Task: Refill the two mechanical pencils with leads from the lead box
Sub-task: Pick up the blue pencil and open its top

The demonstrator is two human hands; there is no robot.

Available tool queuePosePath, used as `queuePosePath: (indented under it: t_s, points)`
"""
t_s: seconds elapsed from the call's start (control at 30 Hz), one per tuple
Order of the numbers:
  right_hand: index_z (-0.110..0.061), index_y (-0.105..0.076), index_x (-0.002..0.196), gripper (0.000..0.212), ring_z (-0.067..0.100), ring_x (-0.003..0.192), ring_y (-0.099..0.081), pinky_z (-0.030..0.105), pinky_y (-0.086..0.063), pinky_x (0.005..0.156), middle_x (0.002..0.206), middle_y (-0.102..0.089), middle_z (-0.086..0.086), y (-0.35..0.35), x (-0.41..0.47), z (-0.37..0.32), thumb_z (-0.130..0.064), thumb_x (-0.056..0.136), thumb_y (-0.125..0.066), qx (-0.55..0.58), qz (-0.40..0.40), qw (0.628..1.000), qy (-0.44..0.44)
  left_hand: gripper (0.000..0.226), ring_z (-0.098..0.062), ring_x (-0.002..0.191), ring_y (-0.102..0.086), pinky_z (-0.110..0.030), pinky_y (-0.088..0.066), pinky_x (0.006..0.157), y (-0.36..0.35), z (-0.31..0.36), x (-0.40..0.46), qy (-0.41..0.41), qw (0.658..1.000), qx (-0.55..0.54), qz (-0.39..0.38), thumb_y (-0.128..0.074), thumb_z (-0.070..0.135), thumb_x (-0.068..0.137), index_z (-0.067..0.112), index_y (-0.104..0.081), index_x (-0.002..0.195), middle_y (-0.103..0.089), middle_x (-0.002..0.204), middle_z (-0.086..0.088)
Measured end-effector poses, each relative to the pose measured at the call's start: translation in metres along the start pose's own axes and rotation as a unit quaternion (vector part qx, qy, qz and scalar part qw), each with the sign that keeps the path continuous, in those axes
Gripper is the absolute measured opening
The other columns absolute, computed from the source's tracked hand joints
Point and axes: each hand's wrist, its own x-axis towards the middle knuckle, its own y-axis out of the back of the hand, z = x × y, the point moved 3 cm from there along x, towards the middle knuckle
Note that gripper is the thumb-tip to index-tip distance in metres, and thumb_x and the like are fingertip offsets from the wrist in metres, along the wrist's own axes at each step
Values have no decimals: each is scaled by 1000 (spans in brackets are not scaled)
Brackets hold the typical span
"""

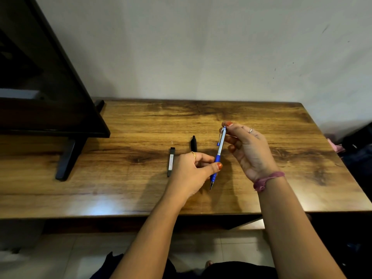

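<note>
Head view: left hand grips the blue-and-silver mechanical pencil low; right hand pinches its cap at twelve o'clock. Black pencil and black lead box lie at nine o'clock, seemingly untouched; refilling looks barely begun.

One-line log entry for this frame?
left hand: grips blue pencil at grip | right hand: pinches its top end | black pencil, lead box: on table, untouched

lead box left of black pencil | both on table
</note>
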Motion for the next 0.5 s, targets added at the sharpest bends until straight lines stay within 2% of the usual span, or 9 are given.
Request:
queuePosePath:
  t_s: [0.17, 0.37, 0.5]
  points:
    - [-11, -67, 84, 15, 12, 69, -60, 24, -40, 59, 75, -67, 1, -4, 1, 2, -8, 92, -55, 36, 12, 999, 3, 20, -7, 79, -69, -20, -56, 72, -1, 2, 0, -9, 1000, 4, -1, -74, 18, 81, 17, -70, 101, -73, 87, 0]
    - [-13, -63, 86, 15, 10, 64, -57, 26, -41, 59, 71, -64, -2, -8, 0, 2, -11, 94, -51, 86, 24, 996, -13, 18, -1, 73, -65, -12, -52, 65, -2, 7, -2, -15, 1000, 5, -4, -73, 16, 82, 18, -71, 99, -71, 85, 2]
    - [-18, -63, 89, 14, 9, 63, -57, 25, -44, 58, 71, -62, -5, -10, -1, 4, -14, 95, -51, 94, 23, 995, -22, 16, -5, 76, -66, -17, -54, 70, -1, 7, -3, -13, 1000, -2, -9, -74, 16, 80, 19, -71, 96, -72, 86, 0]
